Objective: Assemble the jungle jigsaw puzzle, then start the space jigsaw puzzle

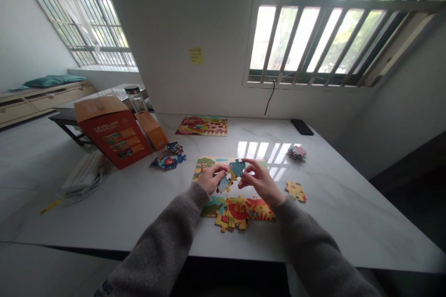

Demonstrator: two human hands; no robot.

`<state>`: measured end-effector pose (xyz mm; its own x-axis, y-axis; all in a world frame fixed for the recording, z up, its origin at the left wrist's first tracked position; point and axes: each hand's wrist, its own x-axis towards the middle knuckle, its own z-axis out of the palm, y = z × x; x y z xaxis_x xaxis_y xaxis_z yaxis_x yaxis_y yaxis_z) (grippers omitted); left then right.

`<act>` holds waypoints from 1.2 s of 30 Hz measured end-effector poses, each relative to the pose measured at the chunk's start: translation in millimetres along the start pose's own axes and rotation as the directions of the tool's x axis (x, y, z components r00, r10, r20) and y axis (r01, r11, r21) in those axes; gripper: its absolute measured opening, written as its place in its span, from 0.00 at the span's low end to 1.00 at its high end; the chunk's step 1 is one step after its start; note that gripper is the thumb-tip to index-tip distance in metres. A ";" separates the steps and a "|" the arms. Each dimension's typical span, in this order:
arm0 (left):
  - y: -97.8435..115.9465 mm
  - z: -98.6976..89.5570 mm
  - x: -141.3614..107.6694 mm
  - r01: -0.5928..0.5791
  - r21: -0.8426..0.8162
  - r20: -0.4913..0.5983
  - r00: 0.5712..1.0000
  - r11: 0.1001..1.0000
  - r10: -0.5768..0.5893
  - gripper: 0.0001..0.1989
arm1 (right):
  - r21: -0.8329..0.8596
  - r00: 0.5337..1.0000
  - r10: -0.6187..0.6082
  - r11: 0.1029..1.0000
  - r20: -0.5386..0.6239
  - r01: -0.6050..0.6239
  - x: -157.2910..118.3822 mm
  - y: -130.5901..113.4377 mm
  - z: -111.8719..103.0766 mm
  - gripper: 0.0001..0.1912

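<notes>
1. Teal jigsaw piece (pixel 237 167) front and centre: we see it between our two hands, its long axis running roughly left to right, slightly nearer our right hand (pixel 262 182).
2. Right fingers (pixel 248 163) are spread apart, their tips right at the teal piece; we cannot tell whether they grip it.
3. Left hand (pixel 211 178) is curled, its fingers together, with a pale blue jigsaw piece (pixel 223 184) just beyond the fingertips; we cannot tell whether it is clamped.
4. Under our fingers lies a partly covered puzzle board (pixel 205 169), and nearer us, just below both hands, sits a heap of red and yellow pieces (pixel 237 213).
5. Left of our fingers, we have a blue piece pile (pixel 169 162) and an orange puzzle box (pixel 114 137); to the right, a yellow piece (pixel 296 191).
6. Beyond them, we find a white marble table (pixel 104 213), a barred window (pixel 313 23) and a yellow sticky note (pixel 197 55).
</notes>
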<state>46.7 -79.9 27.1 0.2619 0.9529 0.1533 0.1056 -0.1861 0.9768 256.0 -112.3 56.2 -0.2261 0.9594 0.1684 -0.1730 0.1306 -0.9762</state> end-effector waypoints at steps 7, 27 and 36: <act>4.3 3.7 -1.5 0.151 -0.142 0.124 0.983 0.978 -0.133 0.32 | -0.144 1.000 -0.012 0.989 0.011 0.013 -0.5 13.3 7.3 0.22; 7.6 -13.5 -1.2 0.069 0.195 0.058 0.995 0.978 -0.082 0.16 | -0.768 0.912 -0.319 0.506 0.257 0.393 4.1 12.2 -34.1 0.21; -6.9 -23.9 5.3 0.005 0.346 -0.049 0.999 0.938 0.013 0.19 | -0.846 0.934 -0.181 0.398 0.308 0.356 17.3 26.5 -58.2 0.16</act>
<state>24.4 -67.9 24.7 0.2155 0.9610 0.1733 0.4325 -0.2530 0.8654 303.3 -77.7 25.3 -0.4751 0.7957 0.3758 0.6612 0.6046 -0.4442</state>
